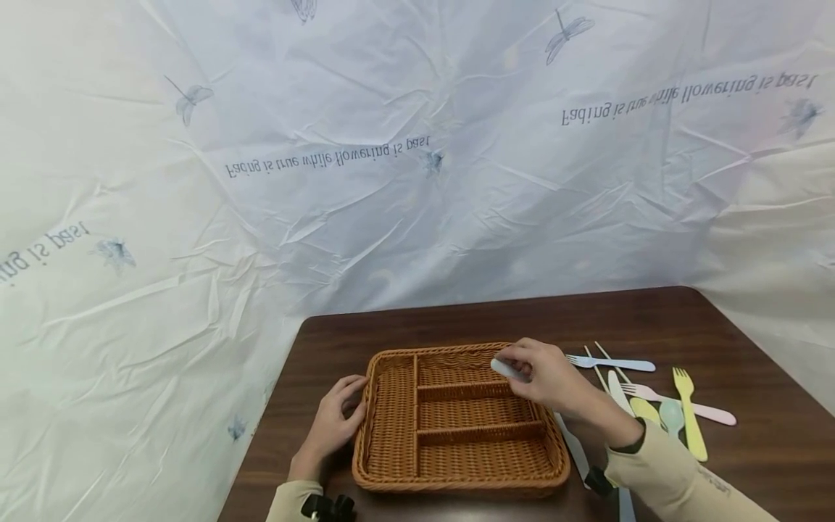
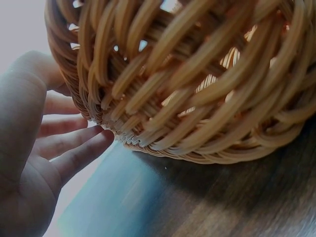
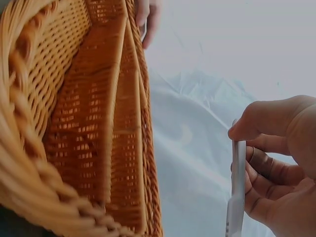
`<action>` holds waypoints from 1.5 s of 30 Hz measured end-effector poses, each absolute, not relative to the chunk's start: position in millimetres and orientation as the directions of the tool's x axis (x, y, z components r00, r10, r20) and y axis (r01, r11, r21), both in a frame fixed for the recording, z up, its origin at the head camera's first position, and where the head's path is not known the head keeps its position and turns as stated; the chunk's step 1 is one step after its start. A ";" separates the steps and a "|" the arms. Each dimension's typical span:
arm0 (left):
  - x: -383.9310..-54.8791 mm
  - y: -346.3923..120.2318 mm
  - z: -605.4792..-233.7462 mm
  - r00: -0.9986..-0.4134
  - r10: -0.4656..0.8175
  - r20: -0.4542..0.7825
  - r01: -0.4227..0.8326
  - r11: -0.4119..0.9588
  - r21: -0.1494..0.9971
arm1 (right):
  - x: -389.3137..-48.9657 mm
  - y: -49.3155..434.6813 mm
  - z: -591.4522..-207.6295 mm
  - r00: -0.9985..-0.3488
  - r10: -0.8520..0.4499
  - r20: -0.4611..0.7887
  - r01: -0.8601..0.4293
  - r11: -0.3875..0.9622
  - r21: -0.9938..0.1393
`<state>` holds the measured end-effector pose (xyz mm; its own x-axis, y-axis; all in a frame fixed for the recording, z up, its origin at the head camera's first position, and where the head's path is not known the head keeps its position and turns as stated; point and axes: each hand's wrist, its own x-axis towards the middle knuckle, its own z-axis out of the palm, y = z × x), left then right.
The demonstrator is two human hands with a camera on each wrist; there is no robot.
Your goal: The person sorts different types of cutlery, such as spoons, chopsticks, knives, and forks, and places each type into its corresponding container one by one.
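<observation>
A brown wicker basket with several compartments sits on the table. My left hand rests against its left side, and in the left wrist view the extended fingers touch the outer wicker wall. Over the back right compartment, my right hand pinches a slim, pale piece of cutlery between thumb and fingers. In the right wrist view this pale piece points downward, its lower end cut off by the frame; I cannot tell its kind. The wicker dividers show inside the basket.
Right of the basket lie a pale blue fork, chopsticks, a pink fork, a yellow fork, a yellow spoon and a green spoon. A pale knife lies beside the basket's right wall, near my forearm.
</observation>
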<state>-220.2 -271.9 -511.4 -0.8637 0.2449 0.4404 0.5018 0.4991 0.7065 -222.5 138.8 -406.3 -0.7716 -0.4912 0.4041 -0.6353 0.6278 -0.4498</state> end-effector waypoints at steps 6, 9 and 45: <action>-220.5 -271.4 -512.5 -0.869 0.230 0.437 0.492 0.495 0.716 | -218.0 128.2 -409.3 -0.725 -0.558 0.404 -0.689 0.572 -0.446; -219.8 -269.5 -512.4 -0.872 0.221 0.437 0.486 0.500 0.716 | -216.0 121.9 -410.1 -0.700 -0.592 0.400 -0.713 0.541 -0.447; -219.6 -270.3 -512.7 -0.873 0.221 0.435 0.483 0.512 0.710 | -187.1 63.9 -431.4 -0.458 -0.785 0.417 -0.864 0.282 -0.418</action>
<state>-219.6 -270.3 -512.7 -0.8730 0.2214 0.4346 0.4834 0.5123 0.7099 -187.1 63.9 -431.4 -0.4576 -0.7855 0.4167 -0.8638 0.2816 -0.4178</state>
